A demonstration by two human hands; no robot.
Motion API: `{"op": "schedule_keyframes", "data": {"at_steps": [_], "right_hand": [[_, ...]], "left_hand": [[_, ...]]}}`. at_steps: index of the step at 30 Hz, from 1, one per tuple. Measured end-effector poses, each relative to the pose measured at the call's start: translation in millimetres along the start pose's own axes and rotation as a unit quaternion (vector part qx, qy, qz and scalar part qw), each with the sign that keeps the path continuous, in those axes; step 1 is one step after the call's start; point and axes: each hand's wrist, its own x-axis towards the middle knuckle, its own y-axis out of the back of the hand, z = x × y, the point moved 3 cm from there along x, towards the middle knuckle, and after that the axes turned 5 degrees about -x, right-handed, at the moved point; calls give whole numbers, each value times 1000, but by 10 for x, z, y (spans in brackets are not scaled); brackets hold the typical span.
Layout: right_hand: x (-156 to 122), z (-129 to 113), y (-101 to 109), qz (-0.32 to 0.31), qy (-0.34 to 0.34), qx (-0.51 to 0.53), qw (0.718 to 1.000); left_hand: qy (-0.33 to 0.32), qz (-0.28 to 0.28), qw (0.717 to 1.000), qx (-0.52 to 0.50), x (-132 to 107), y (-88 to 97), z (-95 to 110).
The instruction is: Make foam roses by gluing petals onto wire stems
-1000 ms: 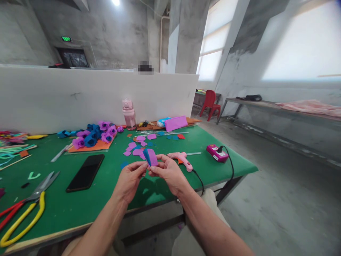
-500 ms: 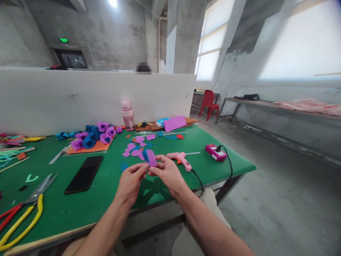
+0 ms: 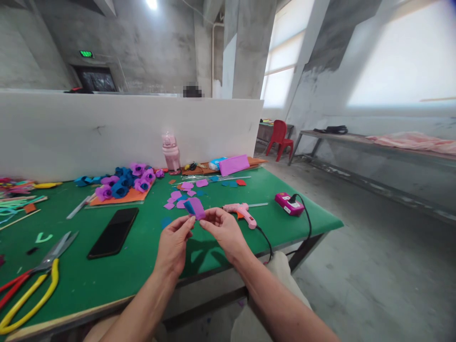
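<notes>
Between my two hands, above the green table [image 3: 149,266], is a small purple and blue paper flower [image 3: 196,208]. My left hand [image 3: 174,237] pinches its lower left side between thumb and fingers. On the other side, the fingertips of my right hand [image 3: 224,232] are closed on its lower right edge. Loose purple and blue paper petals [image 3: 175,195] lie just behind the flower. A pink hot glue gun [image 3: 242,212] rests on the table right behind my right hand, with a clear glue stick in its back end.
Left of my hands lie a black phone [image 3: 113,232] and large scissors [image 3: 46,266]. Finished paper flowers [image 3: 123,183] sit on an orange sheet. A pink bottle [image 3: 171,154] stands by the white partition [image 3: 124,128]. At right is a magenta power socket [image 3: 289,204] with a cable.
The paper flower has turned and tilted to the left in my fingers, showing more of its purple face. My hands have hardly shifted.
</notes>
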Motion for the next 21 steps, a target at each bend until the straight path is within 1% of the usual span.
{"op": "schedule_keyframes", "data": {"at_steps": [5, 9, 16, 21], "right_hand": [[-2, 3, -17, 10, -4, -2, 1000], [-7, 7, -18, 26, 11, -19, 999], [-34, -14, -38, 38, 53, -78, 995], [-62, -67, -29, 35, 100, -132, 986]], "left_hand": [[-7, -2, 1000, -5, -16, -12, -11], [0, -13, 1000, -11, -16, -12, -34], [-17, -24, 999, -29, -28, -40, -7], [5, -39, 997, -67, -20, -40, -2]]}}
